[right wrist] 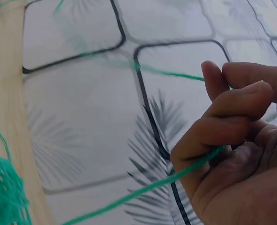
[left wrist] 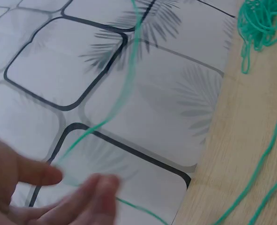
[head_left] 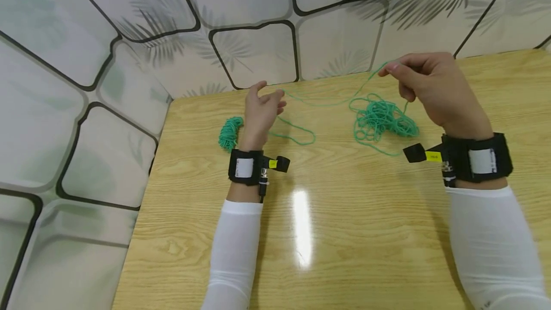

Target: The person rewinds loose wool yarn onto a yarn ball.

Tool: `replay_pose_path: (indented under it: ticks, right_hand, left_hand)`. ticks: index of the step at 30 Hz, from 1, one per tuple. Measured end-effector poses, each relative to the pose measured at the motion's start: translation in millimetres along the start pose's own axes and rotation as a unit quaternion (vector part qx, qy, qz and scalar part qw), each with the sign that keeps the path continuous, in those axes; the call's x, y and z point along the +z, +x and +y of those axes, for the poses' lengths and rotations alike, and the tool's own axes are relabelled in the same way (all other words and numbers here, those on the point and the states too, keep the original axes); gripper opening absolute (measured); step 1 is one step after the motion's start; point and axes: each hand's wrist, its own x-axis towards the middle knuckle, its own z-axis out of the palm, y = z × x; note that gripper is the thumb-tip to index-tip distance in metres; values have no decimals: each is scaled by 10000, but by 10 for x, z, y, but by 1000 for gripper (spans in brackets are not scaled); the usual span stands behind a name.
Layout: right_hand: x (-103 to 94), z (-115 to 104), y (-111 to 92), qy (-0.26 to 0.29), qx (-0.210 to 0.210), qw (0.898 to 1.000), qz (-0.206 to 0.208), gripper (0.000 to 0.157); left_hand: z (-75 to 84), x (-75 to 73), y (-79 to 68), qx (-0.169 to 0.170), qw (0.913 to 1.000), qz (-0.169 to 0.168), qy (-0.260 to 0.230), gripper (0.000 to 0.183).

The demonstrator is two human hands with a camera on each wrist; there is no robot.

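Note:
A green cord (head_left: 320, 105) runs slack between my two hands. My right hand (head_left: 445, 90) pinches it between thumb and forefinger, and another stretch passes through its curled fingers (right wrist: 222, 129). My left hand (head_left: 260, 114) is raised near the far table edge, fingers parted and loosely bent. In the left wrist view the cord runs past its blurred thumb and fingertips, which stand apart. A loose tangle of green cord (head_left: 382, 119) lies on the table below and left of my right hand. Beside my left wrist rests a compact wound bundle of green cord (head_left: 230, 133), partly hidden.
A loop of cord (head_left: 303, 143) lies on the wood-grain table (head_left: 344, 224) just right of my left hand. A patterned wall (head_left: 258, 54) stands directly behind the table, and another wall (head_left: 107, 147) borders its left side.

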Motion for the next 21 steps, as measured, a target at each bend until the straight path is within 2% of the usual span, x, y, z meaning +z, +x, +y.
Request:
replay_pose_path:
  ticks: [1,2,4,5,7,9,11,12,13,15,19,21]
  right_hand:
    - [52,10,9,-29,57,9999,-143,35]
    - [109,21,15,-68,124,9994,-313,36]
    - [232,38,22,-172,297,9975,-620,39]
    - [290,43,23,-113,392,9962,-769,40]
    - [399,49,18,24,448,9940,-1000,42]
    - [487,43,7,283,434,9919,-1162,42]
    - [547,36,-6,553,329,9897,-1279,41]
    - [569,34,-15,634,239,9892,-1297,40]
    - [588,28,-24,626,174,9895,-1288,39]
    - [614,17,-43,485,34,9911,-1239,38]
    - [660,-12,-77,-86,-127,9945,-1039,37]
    - [680,-28,-93,-462,-176,9938,-999,37]
  left_hand:
    - [11,31,-28,-41,9983,-279,512,57]
    - [26,66,-60,-11,9931,-562,1030,61]
    - [71,148,-132,219,9778,-1091,1776,60]
    - [99,194,-167,425,9698,-1377,1966,56]
    - [207,287,-268,748,9535,-2034,2096,43]
    - [329,375,-374,1033,9382,-2749,1833,38]
    - [437,451,-466,1349,9231,-3236,1578,37]
    - [479,478,-509,1424,9181,-3377,1512,42]
    - [505,498,-542,1500,9155,-3471,1373,47]
    - [497,536,-562,1505,9183,-3541,934,58]
    - [461,604,-586,1072,9285,-3555,102,40]
    - [449,638,-595,936,9341,-3442,-126,28]
